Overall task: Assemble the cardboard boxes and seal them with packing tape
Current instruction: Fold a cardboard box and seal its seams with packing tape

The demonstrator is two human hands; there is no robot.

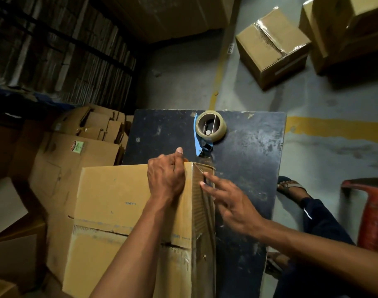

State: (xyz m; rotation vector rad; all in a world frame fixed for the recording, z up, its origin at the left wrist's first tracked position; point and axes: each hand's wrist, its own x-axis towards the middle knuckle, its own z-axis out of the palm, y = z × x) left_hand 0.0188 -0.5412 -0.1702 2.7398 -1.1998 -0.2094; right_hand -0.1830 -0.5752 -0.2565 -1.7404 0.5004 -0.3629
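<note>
A brown cardboard box (110, 203) stands on the left part of a dark table (248, 160). Clear tape runs down its right side face. My left hand (165, 175) grips the box's top far right edge with curled fingers, thumb up. My right hand (229, 203) presses straight fingers on the taped right face of the box. A blue tape dispenser with a roll of clear tape (208, 131) lies on the table just beyond the box, held by neither hand.
Flattened and folded cartons (91, 127) pile up to the left of the table. A taped box (272, 48) and more boxes (345, 33) sit on the floor at far right. A red stool (371, 214) and my sandalled foot (291, 188) are right of the table.
</note>
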